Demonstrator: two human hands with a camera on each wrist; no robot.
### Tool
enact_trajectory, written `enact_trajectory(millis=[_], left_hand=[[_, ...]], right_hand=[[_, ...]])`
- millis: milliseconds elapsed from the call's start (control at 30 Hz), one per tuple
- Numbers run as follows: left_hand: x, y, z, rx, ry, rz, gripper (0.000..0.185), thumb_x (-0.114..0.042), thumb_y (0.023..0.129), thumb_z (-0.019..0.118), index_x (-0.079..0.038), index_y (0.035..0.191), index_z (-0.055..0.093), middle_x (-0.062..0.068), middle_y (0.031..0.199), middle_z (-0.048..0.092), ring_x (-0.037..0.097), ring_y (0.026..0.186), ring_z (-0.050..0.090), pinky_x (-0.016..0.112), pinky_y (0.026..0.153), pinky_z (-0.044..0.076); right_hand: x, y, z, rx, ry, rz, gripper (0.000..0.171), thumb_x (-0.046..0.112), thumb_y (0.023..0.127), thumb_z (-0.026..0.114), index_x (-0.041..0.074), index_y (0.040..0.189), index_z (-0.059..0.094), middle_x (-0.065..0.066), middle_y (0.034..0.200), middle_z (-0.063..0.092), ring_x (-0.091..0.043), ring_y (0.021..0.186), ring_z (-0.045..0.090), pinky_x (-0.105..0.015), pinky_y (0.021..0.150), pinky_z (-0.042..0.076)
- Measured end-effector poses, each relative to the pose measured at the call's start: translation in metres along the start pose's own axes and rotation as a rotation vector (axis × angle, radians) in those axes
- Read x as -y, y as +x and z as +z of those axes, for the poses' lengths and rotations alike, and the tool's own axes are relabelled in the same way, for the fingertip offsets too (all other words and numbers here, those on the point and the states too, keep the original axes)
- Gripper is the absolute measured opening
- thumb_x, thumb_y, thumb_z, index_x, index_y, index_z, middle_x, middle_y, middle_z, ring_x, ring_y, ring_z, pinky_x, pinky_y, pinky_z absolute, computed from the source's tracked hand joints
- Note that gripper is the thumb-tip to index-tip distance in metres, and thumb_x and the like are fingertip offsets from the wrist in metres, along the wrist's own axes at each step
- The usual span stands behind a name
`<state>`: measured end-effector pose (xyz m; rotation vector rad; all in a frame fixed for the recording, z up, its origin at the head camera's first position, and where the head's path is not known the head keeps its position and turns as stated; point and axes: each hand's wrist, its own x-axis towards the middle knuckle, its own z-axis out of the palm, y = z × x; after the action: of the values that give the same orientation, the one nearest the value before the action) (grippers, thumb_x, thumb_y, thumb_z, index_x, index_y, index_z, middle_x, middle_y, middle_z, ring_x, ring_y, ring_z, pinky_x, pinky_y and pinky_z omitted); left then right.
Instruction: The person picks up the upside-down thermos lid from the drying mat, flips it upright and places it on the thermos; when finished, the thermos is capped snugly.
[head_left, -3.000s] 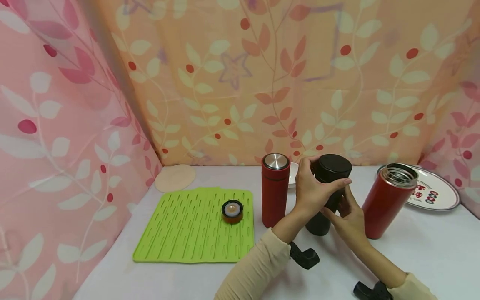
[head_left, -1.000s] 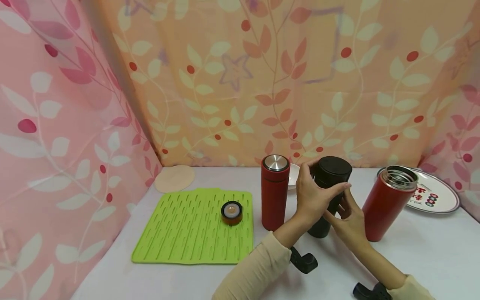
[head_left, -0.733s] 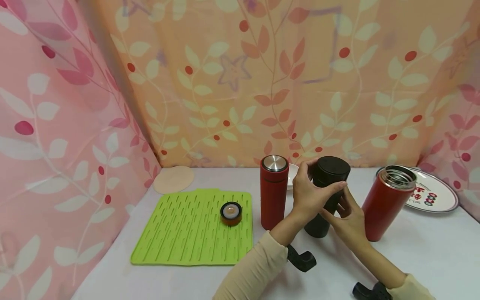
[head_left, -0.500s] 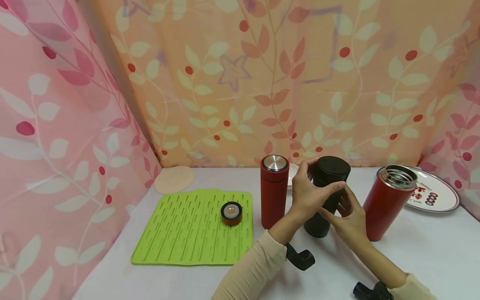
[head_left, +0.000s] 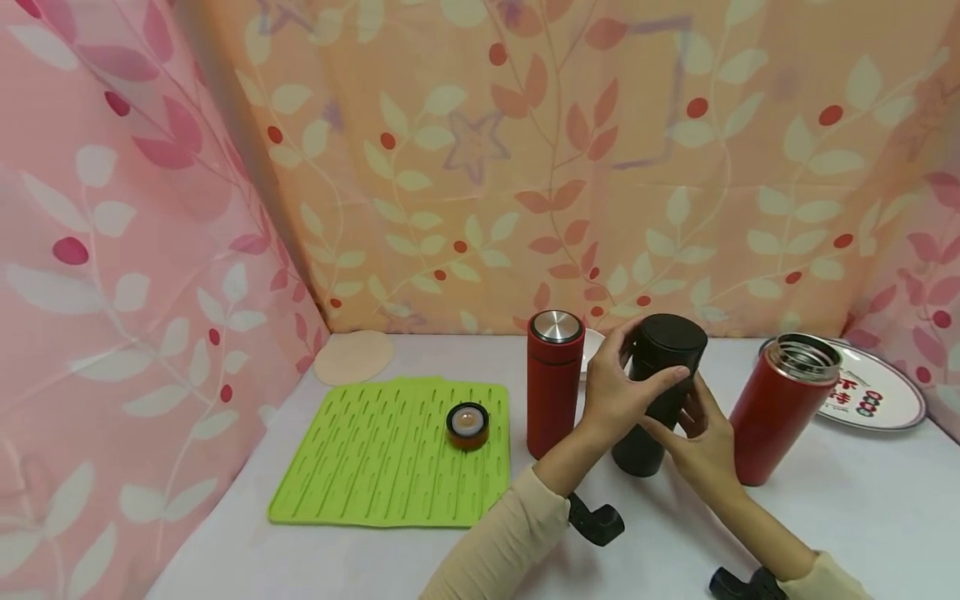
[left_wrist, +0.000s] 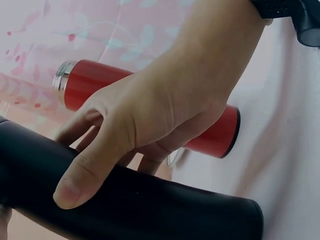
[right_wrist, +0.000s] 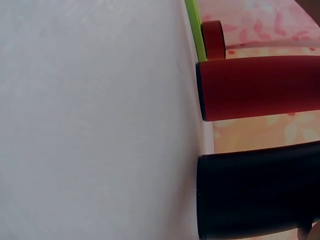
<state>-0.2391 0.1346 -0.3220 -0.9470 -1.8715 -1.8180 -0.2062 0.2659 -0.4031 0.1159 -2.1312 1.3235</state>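
A black thermos (head_left: 666, 354) with a black lid stands on the white table, between two red flasks. My left hand (head_left: 618, 383) grips its upper part, with the thumb across the front; in the left wrist view the left thumb lies along the black side. Lower down, my right hand (head_left: 701, 433) holds the thermos from the right. In the right wrist view the thermos base (right_wrist: 240, 195) meets the tabletop, and only a bit of a finger shows at the corner. To the left stands a red flask (head_left: 553, 392) with a steel-topped lid. To the right is an uncapped red flask (head_left: 780, 417).
A green ridged mat (head_left: 360, 467) lies at the left, bearing a small round red-and-black lid (head_left: 467, 427). Behind the mat is a beige disc (head_left: 352, 357). A white plate (head_left: 881, 400) with red markings lies at the back right. A white dish (head_left: 592, 346) is partly hidden behind the left flask.
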Motion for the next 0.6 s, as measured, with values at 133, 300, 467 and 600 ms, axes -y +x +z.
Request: enact_trajectory(millis=[133,300,467,600], left_hand=[[-0.003,-0.002,-0.005,0.023,0.003,-0.008,0.064,-0.014,0.077,0.074,-0.01,0.133,0.045,0.004,0.128,0.055,0.007,0.12,0.05,0.02,0.102,0.038],[-0.009,-0.009,-0.016,0.049,0.114,0.009,0.058,-0.013,0.084,0.066,-0.013,0.136,0.042,0.002,0.132,0.052,0.009,0.123,0.048,0.022,0.101,0.04],[-0.025,-0.021,-0.039,0.127,0.135,0.119,0.049,-0.007,0.087,0.059,-0.007,0.133,0.044,0.007,0.131,0.053,0.011,0.123,0.048,0.022,0.1,0.042],[-0.035,-0.029,-0.065,0.228,-0.002,0.192,0.042,0.001,0.087,0.057,0.001,0.127,0.047,0.016,0.123,0.058,0.017,0.117,0.055,0.025,0.098,0.044]], right_hand=[[-0.001,0.0,0.0,0.008,0.022,-0.028,0.097,0.0,0.069,0.078,0.03,0.145,0.025,0.004,0.14,0.045,0.013,0.111,0.047,-0.003,0.085,0.041],[0.002,-0.002,0.001,0.017,0.044,-0.054,0.099,-0.003,0.069,0.077,0.029,0.146,0.023,0.003,0.143,0.041,0.012,0.113,0.047,-0.004,0.085,0.04],[0.005,-0.002,0.002,0.014,0.071,-0.072,0.099,-0.006,0.068,0.076,0.028,0.145,0.024,0.002,0.142,0.044,0.009,0.114,0.049,-0.005,0.087,0.042],[0.006,-0.001,0.002,-0.004,0.067,-0.047,0.099,-0.005,0.068,0.076,0.031,0.145,0.025,0.002,0.14,0.045,0.008,0.114,0.05,-0.006,0.087,0.042]])
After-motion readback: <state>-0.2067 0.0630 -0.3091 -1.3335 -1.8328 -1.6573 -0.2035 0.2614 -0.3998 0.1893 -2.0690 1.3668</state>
